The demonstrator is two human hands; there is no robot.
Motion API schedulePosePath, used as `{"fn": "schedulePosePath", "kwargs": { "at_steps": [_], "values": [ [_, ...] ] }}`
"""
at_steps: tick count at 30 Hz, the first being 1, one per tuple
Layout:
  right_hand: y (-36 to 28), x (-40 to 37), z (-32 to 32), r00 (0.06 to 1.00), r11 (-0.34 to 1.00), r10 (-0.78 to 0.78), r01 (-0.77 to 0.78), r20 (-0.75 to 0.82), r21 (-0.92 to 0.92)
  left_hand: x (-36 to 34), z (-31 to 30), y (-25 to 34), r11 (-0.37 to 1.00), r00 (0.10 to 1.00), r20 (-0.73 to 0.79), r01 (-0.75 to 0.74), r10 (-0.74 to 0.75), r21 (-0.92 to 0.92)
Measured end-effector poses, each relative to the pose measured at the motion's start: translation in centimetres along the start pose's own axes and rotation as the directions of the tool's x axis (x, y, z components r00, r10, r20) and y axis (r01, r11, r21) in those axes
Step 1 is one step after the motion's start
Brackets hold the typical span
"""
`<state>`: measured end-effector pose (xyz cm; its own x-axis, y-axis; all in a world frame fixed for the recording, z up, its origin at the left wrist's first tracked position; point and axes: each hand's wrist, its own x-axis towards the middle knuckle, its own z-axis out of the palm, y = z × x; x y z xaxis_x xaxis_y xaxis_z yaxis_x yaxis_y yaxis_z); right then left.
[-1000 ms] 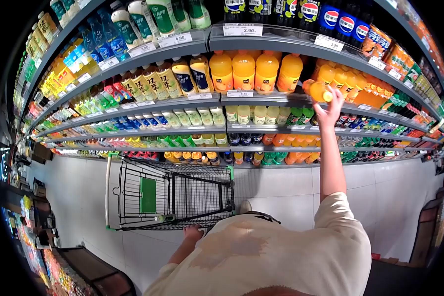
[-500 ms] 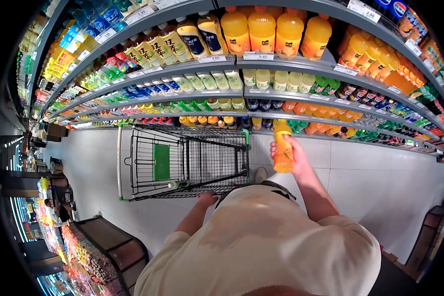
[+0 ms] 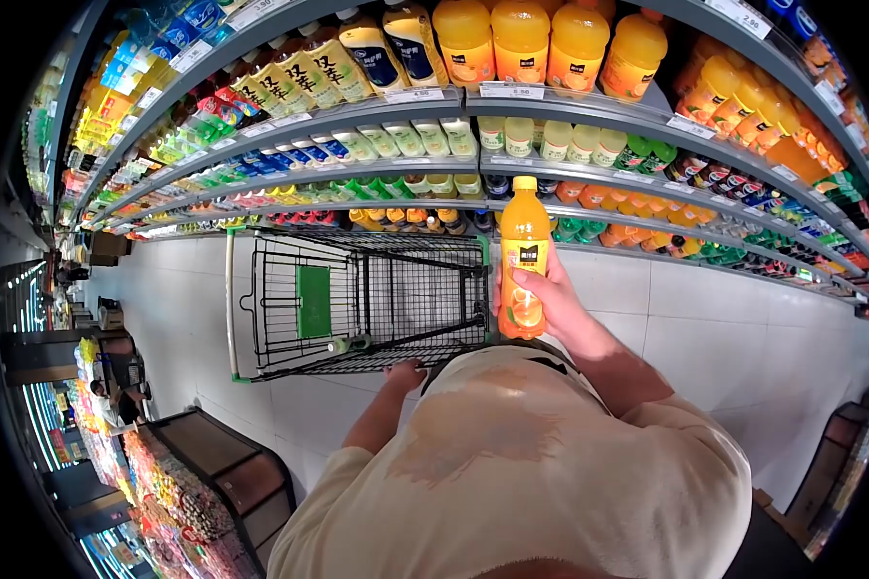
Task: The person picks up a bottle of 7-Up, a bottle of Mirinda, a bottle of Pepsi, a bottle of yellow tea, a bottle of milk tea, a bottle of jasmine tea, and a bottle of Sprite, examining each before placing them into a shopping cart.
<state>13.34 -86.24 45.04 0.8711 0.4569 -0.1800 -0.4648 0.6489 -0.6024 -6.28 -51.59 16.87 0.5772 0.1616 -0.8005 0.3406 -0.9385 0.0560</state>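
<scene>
My right hand (image 3: 543, 294) is wrapped round a bottle of orange juice (image 3: 524, 241). The bottle stands nearly upright in front of my body, its yellow cap on top and its dark-and-orange label facing me. Below and to the left, my left hand (image 3: 406, 373) rests at the near rim of a shopping cart (image 3: 420, 289), its fingers curled on the wire edge and partly hidden. A green panel (image 3: 313, 301) shows at the cart's handle end. Near it lies a small pale green item (image 3: 349, 344) whose kind I cannot make out.
Long shelves (image 3: 589, 111) packed with drinks curve across the far side, with price tags along their edges. Large orange juice bottles (image 3: 519, 43) stand on an upper tier. A display of colourful packets (image 3: 179, 482) is at the lower left, with a person (image 3: 116, 400) beyond it.
My right hand has brought the juice bottle closer to me and to the left, turning its label towards me. My left hand stays at the cart's rim.
</scene>
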Motion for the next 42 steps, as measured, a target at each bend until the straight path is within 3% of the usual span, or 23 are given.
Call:
{"fn": "schedulePosePath", "kwargs": {
  "at_steps": [6,15,17,19,20,22,24,25,26,27,28,29,30,31,32,33,35,40,42],
  "values": [
    [-0.4,0.3,0.4,0.985,0.995,-0.073,0.082,0.156,-0.05,0.2,0.7,-0.4,1.0,0.999,-0.03,-0.016,0.015,-0.019],
    [-0.1,-0.1,0.0,0.983,0.994,-0.07,0.084,0.172,-0.074,-1.4,-1.5,1.5,1.0,1.0,-0.005,0.031,-0.031,-0.002],
    [0.4,0.0,-0.3,0.986,0.991,-0.092,0.105,0.14,-0.083,5.6,3.4,-1.5,0.934,0.985,-0.129,-0.151,0.114,-0.325],
    [1.0,-0.2,-0.3,0.989,0.989,-0.106,0.115,0.107,-0.088,1.0,-3.2,5.6,0.742,0.942,-0.308,-0.3,0.133,-0.599],
    [1.3,-0.2,-0.2,0.992,0.991,-0.106,0.111,0.063,-0.08,-2.4,-8.0,9.8,0.556,0.963,-0.213,-0.27,0.167,-0.786],
    [1.9,-0.1,-0.7,0.994,0.987,-0.096,0.102,0.05,-0.128,-5.0,-13.0,14.4,0.187,0.892,-0.294,-0.372,0.343,-0.909],
    [3.1,0.0,-0.8,0.996,0.995,-0.088,0.089,0.033,-0.034,-9.1,-17.3,17.9,-0.313,0.755,-0.343,-0.192,0.558,-0.93],
    [3.4,0.1,-0.7,0.996,0.995,-0.083,0.083,0.011,0.06,-9.9,-18.0,18.8,-0.318,0.757,-0.35,-0.196,0.552,-0.927],
    [3.5,0.5,-0.1,0.972,0.974,-0.209,0.217,0.104,-0.072,-10.4,-18.5,19.4,-0.345,0.683,-0.388,-0.208,0.618,-0.915],
    [3.3,0.5,-0.1,0.973,0.974,-0.205,0.213,0.11,-0.072,-10.6,-18.7,19.8,-0.371,0.602,-0.422,-0.216,0.678,-0.903],
    [2.9,0.4,-0.1,0.956,0.852,-0.22,0.284,0.193,-0.439,-10.5,-18.7,19.8,-0.079,0.66,-0.437,-0.498,0.612,-0.863],
    [2.5,0.2,0.0,0.94,0.592,-0.203,0.341,0.275,-0.73,-10.7,-18.8,19.6,-0.079,0.662,-0.438,-0.499,0.608,-0.863],
    [1.7,-0.1,0.7,0.979,0.62,-0.125,0.205,0.163,-0.757,-11.7,-19.2,19.4,-0.177,0.651,-0.334,-0.297,0.681,-0.939],
    [1.1,0.2,0.7,0.979,0.622,-0.127,0.205,0.161,-0.756,-12.9,-19.8,19.4,-0.244,0.61,-0.236,-0.071,0.757,-0.967],
    [0.5,0.8,0.4,0.963,0.659,-0.172,0.27,0.209,-0.702,-14.4,-20.1,19.9,-0.326,0.656,-0.261,-0.024,0.708,-0.945],
    [0.1,1.2,0.0,0.943,0.691,-0.217,0.331,0.251,-0.643,-14.7,-20.2,19.8,-0.318,0.658,-0.251,-0.018,0.71,-0.948],
    [0.1,1.6,-1.3,0.951,0.735,-0.24,0.31,0.196,-0.603,-15.0,-20.6,19.4,-0.414,0.496,-0.321,0.087,0.807,-0.906],
    [0.4,1.9,-1.8,0.956,0.855,-0.108,0.23,0.274,-0.465,-16.6,-22.2,19.7,-0.367,0.505,-0.297,0.043,0.81,-0.929],
    [1.6,1.7,-1.7,0.958,0.898,-0.101,0.204,0.269,-0.39,-17.4,-22.4,20.4,-0.074,0.757,-0.291,-0.307,0.586,-0.949]
  ]
}}
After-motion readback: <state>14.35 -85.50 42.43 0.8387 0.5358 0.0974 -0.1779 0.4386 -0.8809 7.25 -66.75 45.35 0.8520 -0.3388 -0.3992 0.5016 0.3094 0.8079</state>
